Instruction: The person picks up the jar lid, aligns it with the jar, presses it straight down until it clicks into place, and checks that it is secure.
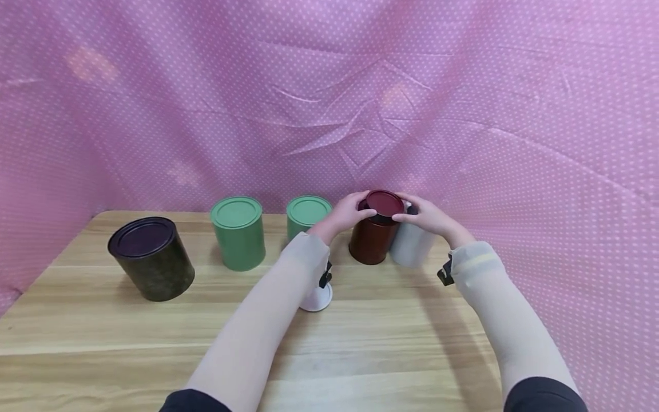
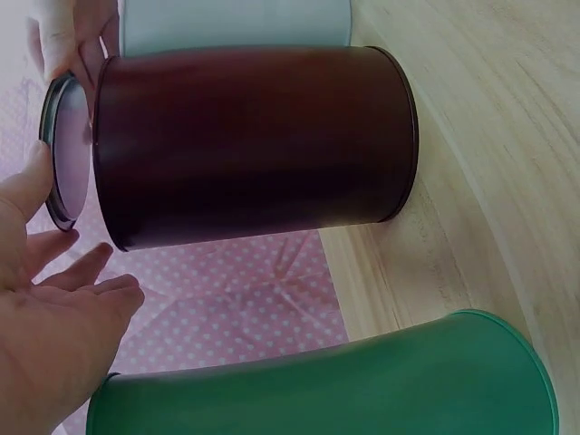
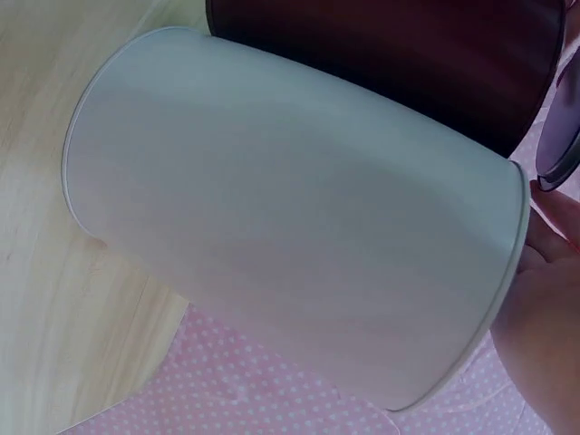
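Dark red lid, centre frame, pinched between left hand and right hand, atop brown tin.

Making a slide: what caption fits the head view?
Both hands, left hand and right hand, hold a maroon lid on the brown canister.

maroon lid on dark red-brown tin | pale grey-white tin | two green tins | dark olive tin, near-black lid | white lid | light wood table | pink cloth, white polka dots
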Motion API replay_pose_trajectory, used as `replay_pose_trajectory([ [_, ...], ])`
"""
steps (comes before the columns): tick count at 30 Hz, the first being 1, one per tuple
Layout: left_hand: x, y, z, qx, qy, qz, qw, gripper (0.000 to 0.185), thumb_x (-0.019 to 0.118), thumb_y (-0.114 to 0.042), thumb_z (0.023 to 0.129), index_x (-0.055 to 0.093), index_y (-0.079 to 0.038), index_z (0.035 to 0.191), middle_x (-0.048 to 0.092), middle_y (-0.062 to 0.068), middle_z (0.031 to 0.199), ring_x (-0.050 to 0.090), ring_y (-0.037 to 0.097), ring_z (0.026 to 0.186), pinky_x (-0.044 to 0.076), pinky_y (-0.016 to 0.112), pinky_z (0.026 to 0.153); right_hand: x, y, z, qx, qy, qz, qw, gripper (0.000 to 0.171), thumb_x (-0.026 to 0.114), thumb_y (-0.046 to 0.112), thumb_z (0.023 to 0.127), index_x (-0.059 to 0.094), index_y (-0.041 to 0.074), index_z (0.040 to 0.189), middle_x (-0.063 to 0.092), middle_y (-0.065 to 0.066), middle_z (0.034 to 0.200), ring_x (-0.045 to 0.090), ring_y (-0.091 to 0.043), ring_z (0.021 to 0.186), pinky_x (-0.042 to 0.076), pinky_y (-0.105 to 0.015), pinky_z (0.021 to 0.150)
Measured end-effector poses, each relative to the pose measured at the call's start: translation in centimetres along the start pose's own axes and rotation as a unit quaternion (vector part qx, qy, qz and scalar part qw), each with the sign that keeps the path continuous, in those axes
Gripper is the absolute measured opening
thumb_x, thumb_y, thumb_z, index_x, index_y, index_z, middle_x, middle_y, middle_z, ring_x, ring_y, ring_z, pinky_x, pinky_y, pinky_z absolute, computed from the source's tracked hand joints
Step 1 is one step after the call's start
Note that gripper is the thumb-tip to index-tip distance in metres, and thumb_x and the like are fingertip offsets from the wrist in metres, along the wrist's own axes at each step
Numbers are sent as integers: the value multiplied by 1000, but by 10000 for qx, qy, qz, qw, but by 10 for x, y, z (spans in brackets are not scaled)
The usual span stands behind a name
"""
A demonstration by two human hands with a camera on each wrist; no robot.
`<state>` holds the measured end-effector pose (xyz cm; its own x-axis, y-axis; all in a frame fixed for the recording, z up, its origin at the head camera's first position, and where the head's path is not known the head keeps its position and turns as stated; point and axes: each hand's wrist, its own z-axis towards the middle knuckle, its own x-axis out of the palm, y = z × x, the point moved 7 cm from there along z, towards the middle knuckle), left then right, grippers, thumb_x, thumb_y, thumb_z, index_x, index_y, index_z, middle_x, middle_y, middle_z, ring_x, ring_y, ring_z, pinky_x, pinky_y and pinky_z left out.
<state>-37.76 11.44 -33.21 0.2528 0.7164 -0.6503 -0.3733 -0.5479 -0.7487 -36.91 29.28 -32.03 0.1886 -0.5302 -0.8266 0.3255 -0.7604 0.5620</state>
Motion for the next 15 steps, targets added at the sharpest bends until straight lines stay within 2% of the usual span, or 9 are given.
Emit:
replay_pose_trajectory([
  [9, 5, 6, 0, -104, 166, 188, 9996, 66, 59, -28, 97, 31, -2, 150, 36, 15, 154, 31, 27, 144, 25, 38, 120, 3, -4, 3, 238, -53, -710, 9972, 69, 66, 47, 89, 42, 21, 147, 53, -17, 138, 46, -37, 130, 36, -57, 107],
  [15, 11, 7, -3, -193, 309, 133, 9992, 66, 57, -27, 98, 27, -1, 151, 33, 15, 155, 30, 26, 145, 25, 36, 120, 5, -3, 4, -14, -30, -824, 9966, 69, 68, 42, 88, 43, 15, 146, 52, -18, 140, 48, -36, 130, 38, -54, 107],
])
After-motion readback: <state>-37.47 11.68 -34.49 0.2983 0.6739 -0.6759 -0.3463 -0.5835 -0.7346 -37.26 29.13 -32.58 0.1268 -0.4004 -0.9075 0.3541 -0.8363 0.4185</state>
